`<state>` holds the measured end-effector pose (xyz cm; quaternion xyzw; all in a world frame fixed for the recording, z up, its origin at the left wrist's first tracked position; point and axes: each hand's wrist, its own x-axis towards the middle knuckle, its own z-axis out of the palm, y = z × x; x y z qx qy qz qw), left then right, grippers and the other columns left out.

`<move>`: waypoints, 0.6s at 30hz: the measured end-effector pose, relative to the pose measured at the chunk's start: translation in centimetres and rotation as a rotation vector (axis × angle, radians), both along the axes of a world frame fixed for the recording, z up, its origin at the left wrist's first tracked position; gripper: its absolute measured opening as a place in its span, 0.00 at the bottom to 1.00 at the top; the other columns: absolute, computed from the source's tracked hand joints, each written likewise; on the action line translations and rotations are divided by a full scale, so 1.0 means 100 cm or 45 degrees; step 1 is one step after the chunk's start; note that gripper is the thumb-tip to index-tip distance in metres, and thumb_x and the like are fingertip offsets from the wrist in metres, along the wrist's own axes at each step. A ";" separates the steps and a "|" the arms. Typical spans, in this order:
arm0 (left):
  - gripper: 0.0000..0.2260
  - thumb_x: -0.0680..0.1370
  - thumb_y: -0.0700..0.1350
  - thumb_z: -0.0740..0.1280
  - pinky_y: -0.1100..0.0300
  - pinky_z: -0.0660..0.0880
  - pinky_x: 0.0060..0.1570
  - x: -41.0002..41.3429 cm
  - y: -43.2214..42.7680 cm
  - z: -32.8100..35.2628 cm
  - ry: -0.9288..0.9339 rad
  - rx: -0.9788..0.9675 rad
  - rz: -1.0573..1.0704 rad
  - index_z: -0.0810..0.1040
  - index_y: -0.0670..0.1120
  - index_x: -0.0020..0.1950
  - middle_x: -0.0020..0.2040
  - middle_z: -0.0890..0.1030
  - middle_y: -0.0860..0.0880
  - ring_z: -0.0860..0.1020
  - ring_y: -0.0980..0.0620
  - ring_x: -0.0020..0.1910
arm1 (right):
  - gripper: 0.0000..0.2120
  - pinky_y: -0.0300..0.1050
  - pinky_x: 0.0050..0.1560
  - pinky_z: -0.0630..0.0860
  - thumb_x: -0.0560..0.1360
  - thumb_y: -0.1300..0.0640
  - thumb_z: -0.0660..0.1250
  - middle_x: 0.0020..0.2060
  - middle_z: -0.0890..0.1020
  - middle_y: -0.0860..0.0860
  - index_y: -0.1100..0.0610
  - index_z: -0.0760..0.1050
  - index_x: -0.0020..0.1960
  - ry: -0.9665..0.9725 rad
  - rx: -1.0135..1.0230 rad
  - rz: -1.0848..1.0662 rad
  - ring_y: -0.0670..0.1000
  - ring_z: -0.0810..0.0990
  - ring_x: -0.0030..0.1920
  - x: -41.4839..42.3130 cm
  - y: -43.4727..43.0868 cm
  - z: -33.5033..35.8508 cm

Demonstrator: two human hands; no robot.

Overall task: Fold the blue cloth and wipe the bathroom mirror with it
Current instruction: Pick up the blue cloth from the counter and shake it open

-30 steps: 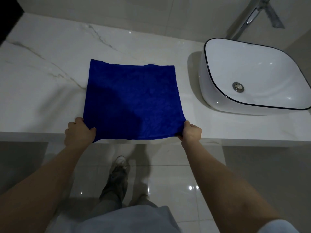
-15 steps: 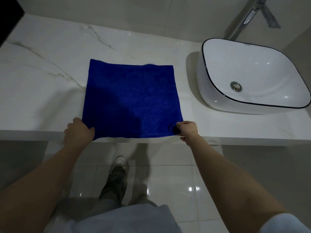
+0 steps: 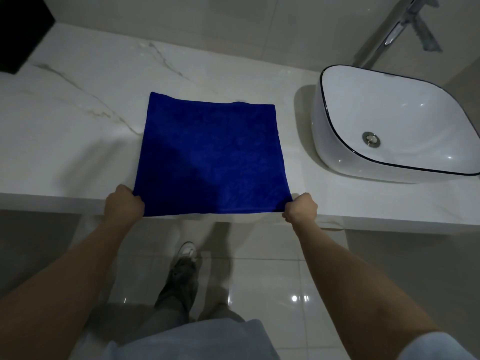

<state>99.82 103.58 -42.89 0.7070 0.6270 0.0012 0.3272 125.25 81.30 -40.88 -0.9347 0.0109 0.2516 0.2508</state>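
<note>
Cloth (image 3: 211, 154), deep blue and spread flat, lies on the white marble counter (image 3: 78, 141) with its near edge right at the counter's front lip. At the near left corner the left hand (image 3: 124, 205) grips it with curled fingers; the right hand (image 3: 301, 207) pinches the near right corner (fingers tucked under, mostly hidden). A white basin (image 3: 394, 123) with a dark rim stands on the counter, near the cloth's right side but apart from it. Behind the basin rises a chrome tap (image 3: 394, 35).

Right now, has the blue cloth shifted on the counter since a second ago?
No. The blue cloth still lies with its left edge meeting the same grey vein in the countertop.
</note>
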 end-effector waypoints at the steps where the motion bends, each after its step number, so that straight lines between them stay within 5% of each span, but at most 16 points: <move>1: 0.07 0.77 0.36 0.58 0.56 0.67 0.35 0.000 0.000 0.001 -0.019 -0.020 0.018 0.72 0.34 0.47 0.37 0.72 0.41 0.70 0.44 0.36 | 0.07 0.54 0.47 0.80 0.73 0.67 0.58 0.45 0.76 0.59 0.63 0.68 0.51 -0.008 -0.003 0.011 0.60 0.80 0.46 -0.002 0.001 0.000; 8: 0.11 0.79 0.42 0.58 0.53 0.71 0.40 -0.006 -0.002 -0.006 -0.204 -0.140 0.094 0.71 0.33 0.51 0.44 0.75 0.37 0.76 0.38 0.44 | 0.10 0.47 0.40 0.74 0.78 0.58 0.56 0.42 0.78 0.59 0.62 0.70 0.42 0.006 0.042 0.031 0.58 0.76 0.40 -0.007 0.006 0.005; 13: 0.13 0.78 0.42 0.62 0.52 0.72 0.46 -0.007 -0.007 0.003 -0.143 -0.090 0.009 0.70 0.35 0.59 0.52 0.77 0.35 0.76 0.37 0.51 | 0.08 0.52 0.45 0.79 0.74 0.63 0.59 0.43 0.82 0.63 0.64 0.74 0.41 -0.009 0.093 -0.034 0.61 0.80 0.42 -0.004 -0.002 0.006; 18: 0.12 0.77 0.41 0.65 0.57 0.67 0.41 -0.010 -0.010 0.015 -0.035 -0.003 -0.054 0.75 0.33 0.53 0.50 0.79 0.35 0.76 0.38 0.48 | 0.10 0.49 0.43 0.78 0.75 0.63 0.59 0.42 0.82 0.62 0.59 0.71 0.35 -0.033 0.089 -0.036 0.59 0.80 0.41 -0.006 -0.002 0.009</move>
